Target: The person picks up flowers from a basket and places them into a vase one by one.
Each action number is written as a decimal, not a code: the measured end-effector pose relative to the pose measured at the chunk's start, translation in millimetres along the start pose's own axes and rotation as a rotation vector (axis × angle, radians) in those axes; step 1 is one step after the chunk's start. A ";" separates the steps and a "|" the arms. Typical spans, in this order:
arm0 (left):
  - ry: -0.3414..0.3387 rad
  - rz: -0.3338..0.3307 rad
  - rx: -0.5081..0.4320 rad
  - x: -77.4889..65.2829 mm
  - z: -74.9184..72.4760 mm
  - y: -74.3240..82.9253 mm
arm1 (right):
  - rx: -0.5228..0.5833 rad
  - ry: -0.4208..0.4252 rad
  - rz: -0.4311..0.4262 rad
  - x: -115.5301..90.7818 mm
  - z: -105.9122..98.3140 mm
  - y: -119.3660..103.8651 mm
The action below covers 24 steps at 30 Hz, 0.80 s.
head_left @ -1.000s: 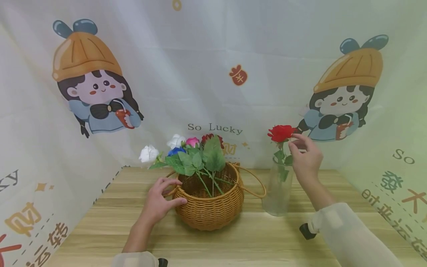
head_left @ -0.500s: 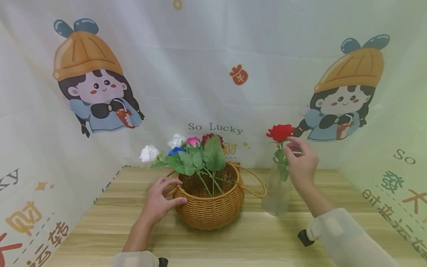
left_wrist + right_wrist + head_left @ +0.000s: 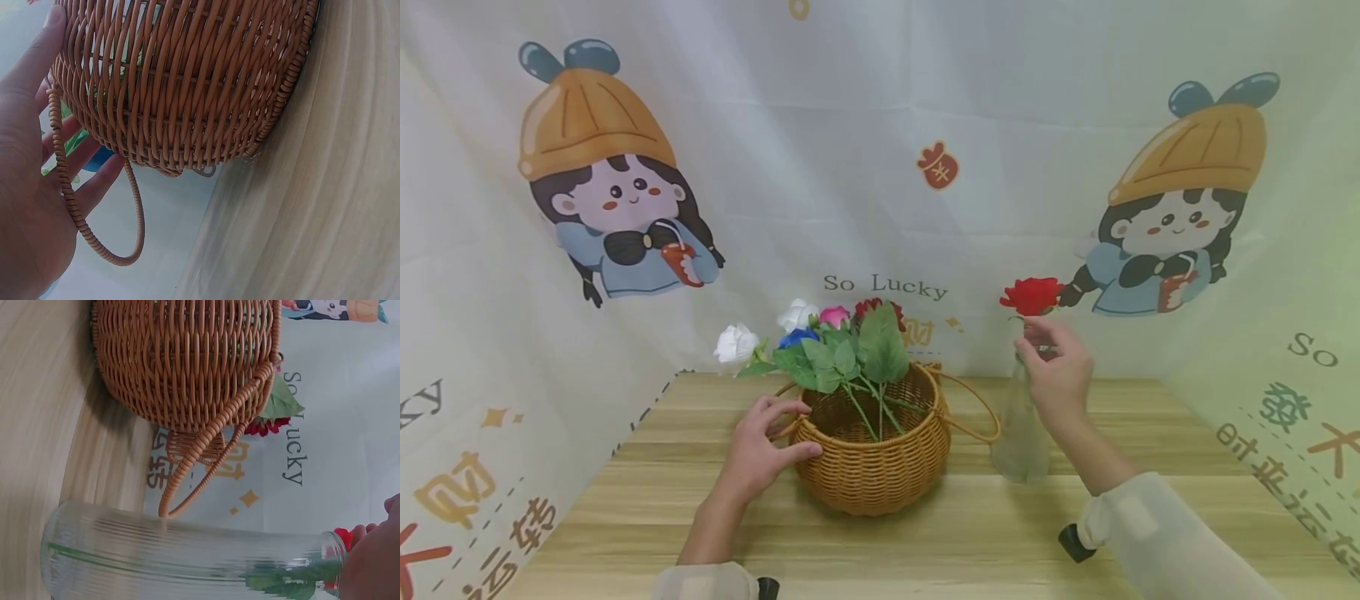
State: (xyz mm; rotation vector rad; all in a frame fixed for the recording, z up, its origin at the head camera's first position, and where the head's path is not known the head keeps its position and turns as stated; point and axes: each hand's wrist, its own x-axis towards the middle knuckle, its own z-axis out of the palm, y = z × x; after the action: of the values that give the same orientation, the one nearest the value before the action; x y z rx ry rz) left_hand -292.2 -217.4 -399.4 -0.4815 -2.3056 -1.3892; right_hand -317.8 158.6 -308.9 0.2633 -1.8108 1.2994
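Wicker basket rim (image 3: 880,447), pinched by left hand (image 3: 756,450), sits apart from vase rim (image 3: 340,542) beside right hand (image 3: 1062,373), whose hold is unclear.

Basket (image 3: 872,479): orange-brown, woven. 2 white flowers (image 3: 736,343) at left; blue flower (image 3: 798,337), pink flower (image 3: 835,316), dark red flower (image 3: 871,308) further right; leaves (image 3: 883,348) green. Rose (image 3: 1032,296) at right: bright red. Vase (image 3: 1017,454): clear, finely ribbed. Tabletop (image 3: 632,500): pale yellow-brown, streaky grain. Backdrop (image 3: 820,175): off-white, printed with 2 orange-hatted cartoon figures (image 3: 597,125). Sleeves (image 3: 1172,537): cream.
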 end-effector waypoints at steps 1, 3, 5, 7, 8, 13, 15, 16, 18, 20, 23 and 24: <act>0.000 0.000 0.000 0.1 -0.1 0.5 | 0.007 -0.004 0.002 -0.6 1.1 0.1; 0.000 0.000 -0.001 0.0 -0.2 1.1 | 0.007 -0.017 0.007 -2.3 3.4 -0.3; -0.003 -0.001 -0.006 -0.1 -0.2 1.6 | 0.005 -0.035 0.020 -4.7 5.8 -1.8; -0.003 -0.004 -0.008 -0.2 -0.2 2.1 | 0.009 -0.056 0.033 -7.3 8.6 -3.2; -0.003 -0.004 -0.010 -0.3 -0.1 2.1 | 0.013 -0.067 0.040 -8.4 10.2 -4.0; 0.001 0.002 -0.011 -0.5 -0.4 2.4 | 0.019 -0.119 0.095 -12.8 18.8 -8.8; 0.002 0.007 -0.008 -0.6 -0.7 2.2 | 0.019 -0.150 0.123 -14.6 23.0 -10.1; 0.003 0.012 -0.008 -0.6 -0.6 1.9 | 0.021 -0.164 0.135 -15.6 25.0 -10.6; 0.005 0.018 -0.002 -0.2 -0.2 0.8 | 0.030 -0.186 0.149 -17.5 29.2 -11.0; 0.006 0.023 -0.001 0.3 0.2 0.3 | 0.048 -0.209 0.167 -19.5 33.4 -11.3; 0.005 0.024 -0.004 0.3 0.0 -0.3 | 0.054 -0.238 0.187 -22.5 39.1 -15.0; 0.004 0.024 -0.009 0.2 -0.4 0.1 | 0.049 -0.251 0.199 -23.4 41.0 -16.7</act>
State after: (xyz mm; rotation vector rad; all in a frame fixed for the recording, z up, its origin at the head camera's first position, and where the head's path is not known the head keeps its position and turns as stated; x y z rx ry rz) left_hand -292.4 -217.7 -399.1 -0.5078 -2.2841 -1.3882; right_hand -315.0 109.6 -318.4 0.2901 -2.0600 1.5057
